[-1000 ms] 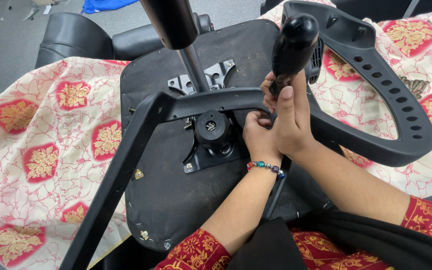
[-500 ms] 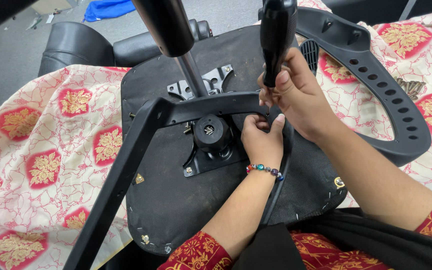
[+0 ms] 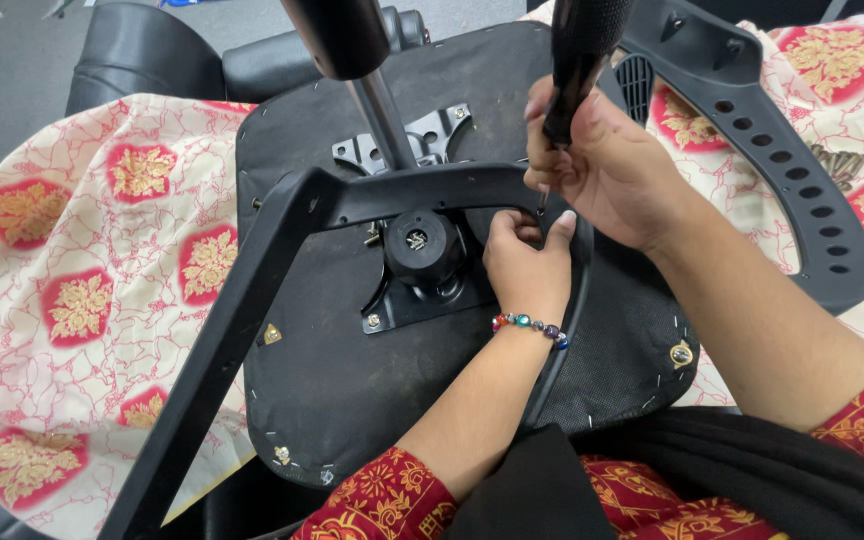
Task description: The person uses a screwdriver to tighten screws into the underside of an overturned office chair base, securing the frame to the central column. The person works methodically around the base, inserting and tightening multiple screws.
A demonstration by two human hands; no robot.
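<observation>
A black screwdriver handle (image 3: 580, 60) and a black chair armrest (image 3: 752, 130) stand out against a cream cloth (image 3: 72, 270) patterned with red medallions, gold floral motifs at their centres, and thin red veining. The upturned chair seat (image 3: 332, 380) is covered underneath in black fabric, with a black metal mounting plate (image 3: 422, 290) and a silver-grey gas cylinder (image 3: 382, 110). The chair base leg (image 3: 222, 350) is black plastic. A bracelet (image 3: 530, 327) of multicoloured beads, among them red, green, blue and purple, shows at one wrist. Sleeves (image 3: 382, 500) are red with a gold-yellow floral print, beside a plain black garment (image 3: 752, 470).
</observation>
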